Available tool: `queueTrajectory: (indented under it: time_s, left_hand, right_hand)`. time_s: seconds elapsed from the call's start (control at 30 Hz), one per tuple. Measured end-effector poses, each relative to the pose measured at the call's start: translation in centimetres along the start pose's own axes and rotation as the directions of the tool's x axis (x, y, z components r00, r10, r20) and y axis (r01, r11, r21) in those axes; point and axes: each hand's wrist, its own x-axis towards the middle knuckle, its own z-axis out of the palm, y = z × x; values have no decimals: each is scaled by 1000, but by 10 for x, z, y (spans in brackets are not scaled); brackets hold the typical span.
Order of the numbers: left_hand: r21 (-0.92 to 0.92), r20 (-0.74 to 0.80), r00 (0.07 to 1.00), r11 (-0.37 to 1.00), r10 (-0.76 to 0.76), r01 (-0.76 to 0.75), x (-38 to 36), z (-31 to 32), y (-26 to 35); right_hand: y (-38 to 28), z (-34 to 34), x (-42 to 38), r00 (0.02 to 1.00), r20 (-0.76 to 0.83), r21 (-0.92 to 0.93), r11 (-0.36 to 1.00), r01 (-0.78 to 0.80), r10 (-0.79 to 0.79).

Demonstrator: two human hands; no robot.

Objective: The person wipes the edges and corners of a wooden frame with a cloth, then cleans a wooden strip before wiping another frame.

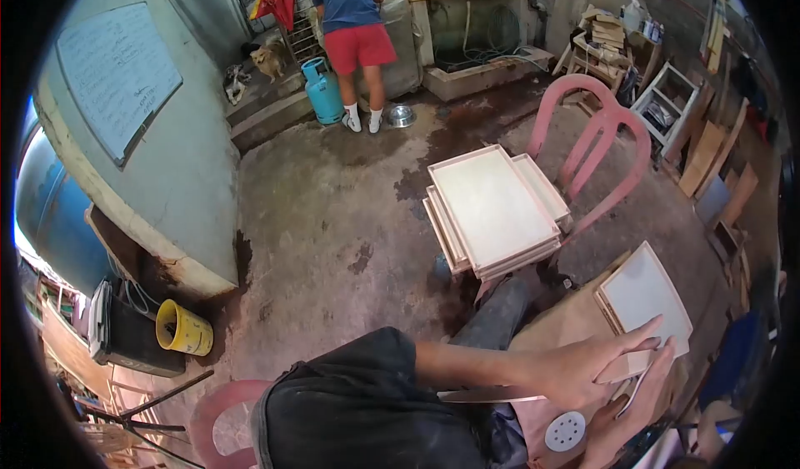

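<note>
The white framed panel [646, 298] lies just beyond both hands; open left hand [583, 369] presses its near edge, right hand [629, 411] open beside it.

White panel with a pale wood frame [646, 294] under my left hand [583, 369]; grey dotted sanding disc [565, 431] below. Pink chair [596, 148], cream stacked trays [493, 210], blue gas cylinder [323, 92], yellow bucket [183, 329], stained brown floor [333, 219].

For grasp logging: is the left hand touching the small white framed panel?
Touching. The head view shows the left hand lying flat on the framed panel, fingers overlapping its near edge.
</note>
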Motion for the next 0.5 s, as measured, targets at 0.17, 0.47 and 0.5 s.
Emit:
queueTrajectory:
  time_s: [0.17, 0.47, 0.5]
  left_hand:
    - [-161, 134, 988, 983, -71, 92, 2, 3, 19]
    - [-14, 31, 998, 999, -52, 53, -5, 3, 4]
    - [-16, 18, 999, 999, -49, 49, -5, 3, 0]
  right_hand:
    - [-59, -20, 13, 977, -31, -3, 978, 209, -209]
    - [11, 10, -11, 997, 15, 49, 996, -77, 76]
    - [12, 13, -3, 996, -36, -5, 997, -79, 79]
